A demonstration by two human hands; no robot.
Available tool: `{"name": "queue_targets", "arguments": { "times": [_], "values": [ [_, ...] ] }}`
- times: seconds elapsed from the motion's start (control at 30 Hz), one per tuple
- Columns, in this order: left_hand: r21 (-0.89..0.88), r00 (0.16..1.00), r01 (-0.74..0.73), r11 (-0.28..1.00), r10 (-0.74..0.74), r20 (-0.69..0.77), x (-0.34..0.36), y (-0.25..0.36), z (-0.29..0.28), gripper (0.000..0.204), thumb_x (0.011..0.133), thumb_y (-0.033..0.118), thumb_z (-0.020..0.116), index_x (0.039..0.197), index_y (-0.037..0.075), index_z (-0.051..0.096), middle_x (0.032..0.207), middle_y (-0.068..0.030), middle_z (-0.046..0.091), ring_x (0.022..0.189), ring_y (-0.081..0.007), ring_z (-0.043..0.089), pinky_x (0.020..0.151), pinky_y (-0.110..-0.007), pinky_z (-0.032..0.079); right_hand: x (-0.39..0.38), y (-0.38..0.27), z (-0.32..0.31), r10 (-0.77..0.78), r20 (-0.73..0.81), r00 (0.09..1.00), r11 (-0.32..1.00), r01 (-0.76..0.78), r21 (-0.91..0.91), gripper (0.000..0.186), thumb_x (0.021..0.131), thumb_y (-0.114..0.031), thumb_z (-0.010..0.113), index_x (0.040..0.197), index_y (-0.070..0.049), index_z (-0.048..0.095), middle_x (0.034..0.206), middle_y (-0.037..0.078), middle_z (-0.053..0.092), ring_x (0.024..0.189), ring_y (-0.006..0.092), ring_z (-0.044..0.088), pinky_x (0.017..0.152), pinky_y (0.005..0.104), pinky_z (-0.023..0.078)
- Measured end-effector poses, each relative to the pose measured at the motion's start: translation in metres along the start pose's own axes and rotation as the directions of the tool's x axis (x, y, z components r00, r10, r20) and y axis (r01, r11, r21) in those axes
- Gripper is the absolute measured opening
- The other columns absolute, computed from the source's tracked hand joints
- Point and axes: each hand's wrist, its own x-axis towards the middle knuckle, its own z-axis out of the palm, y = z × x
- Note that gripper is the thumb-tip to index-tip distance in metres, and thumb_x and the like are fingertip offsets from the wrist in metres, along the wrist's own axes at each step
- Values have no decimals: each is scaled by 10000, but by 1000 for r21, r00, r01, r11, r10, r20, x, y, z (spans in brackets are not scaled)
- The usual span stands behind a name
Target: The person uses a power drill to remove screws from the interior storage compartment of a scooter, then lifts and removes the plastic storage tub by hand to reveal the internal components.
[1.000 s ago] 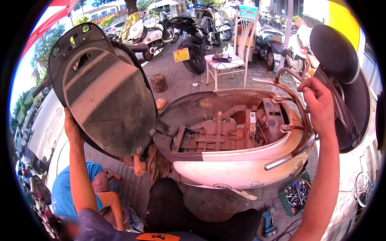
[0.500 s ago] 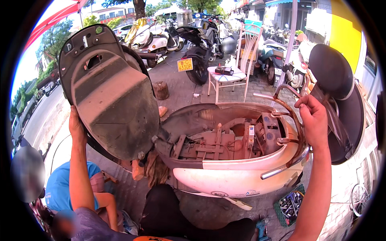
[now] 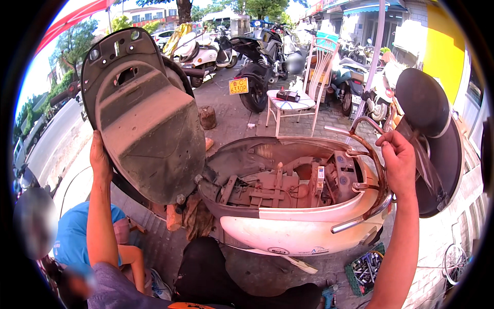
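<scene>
The scooter seat stands tipped up at the left, its dusty dark underside facing me. My left hand holds its left edge, fingers hidden behind the rim. Below and to the right, the scooter body, white with a dark front part, has its dusty compartment uncovered. A bent metal grab rail with rust-brown patches curves around the tail. Just beside that rail is my right hand, with fingers curled in a pinch; whatever they hold, if anything, I cannot make out.
A round black padded backrest rises at the right. A green crate of tools and a teal power tool lie low right. Someone in a blue shirt crouches at lower left. Behind the scooter stand a white chair and a motorcycle.
The seat's raised end appears slightly farther right and higher. My right hand appears slightly lower beside the rail. Its fingers remain curled, and my left hand stays on the seat edge.
</scene>
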Motion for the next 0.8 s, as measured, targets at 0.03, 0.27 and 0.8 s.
{"name": "queue_targets", "arguments": {
  "times": [0.03, 0.27, 0.8],
  "values": [
    [14, 1000, -4, 1000, 4, -6, -1, 0, 1, 590, 1107, 504, 476, 1396, 3, 591, 1306, -126, 673, 1159, -204, 651, 1020, -339, 498, 0, 1, 1, -6, -3, 1000, 1000, 6, 2, 120, 946, -22, 533, 929, -4, 651, 728, -58, 550, 669, 22, 446, 607, 228, 353],
    [27, 1000, 2, 1000, -2, -9, 7, -6, -12, 580, 1108, 493, 483, 1398, 2, 591, 1320, -119, 669, 1178, -193, 637, 1044, -328, 479, -1, -6, -1, 71, 31, 997, 997, -72, 31, 134, 952, -12, 521, 946, -11, 655, 755, -50, 578, 677, 19, 470, 606, 213, 362],
    [38, 999, 16, 999, -15, -36, 6, -10, -15, 589, 1096, 509, 506, 1400, 12, 589, 1300, -107, 669, 1149, -173, 632, 1028, -317, 476, 1, 2, 0, 24, 24, 999, 1000, -25, 8, 145, 952, -24, 517, 953, -7, 661, 802, -49, 587, 695, 16, 466, 615, 213, 360]
  ]
}}
